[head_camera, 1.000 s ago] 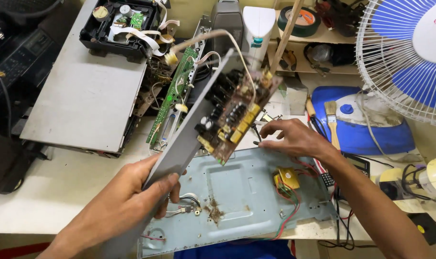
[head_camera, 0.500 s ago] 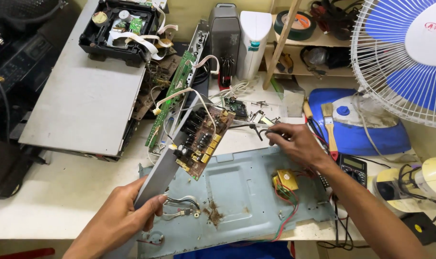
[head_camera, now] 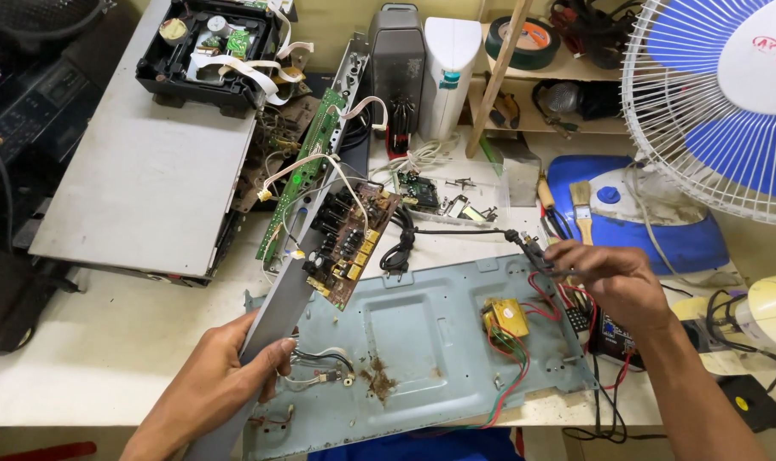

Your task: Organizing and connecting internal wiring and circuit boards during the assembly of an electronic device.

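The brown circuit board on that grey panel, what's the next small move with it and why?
Probably lower the grey panel a little, so the brown circuit board rests on the blue-grey metal chassis. The left hand alone holds the panel tilted in the air, while the right hand is busy pinching the black cable, and white wires trail from it.

- the grey metal panel [head_camera: 273,329] in the left hand [head_camera: 213,388], raised steeply a second before, came down to a lower slant.
- the brown circuit board [head_camera: 349,243] fixed to that panel dropped with it, from up by the white bottle [head_camera: 446,68] to just over the near left corner of the blue-grey chassis plate [head_camera: 422,341].
- the right hand [head_camera: 614,282] moved right, off the bench clutter to the plate's far right edge.
- its fingers pinched a thin black cable [head_camera: 465,232], drawn taut leftward.
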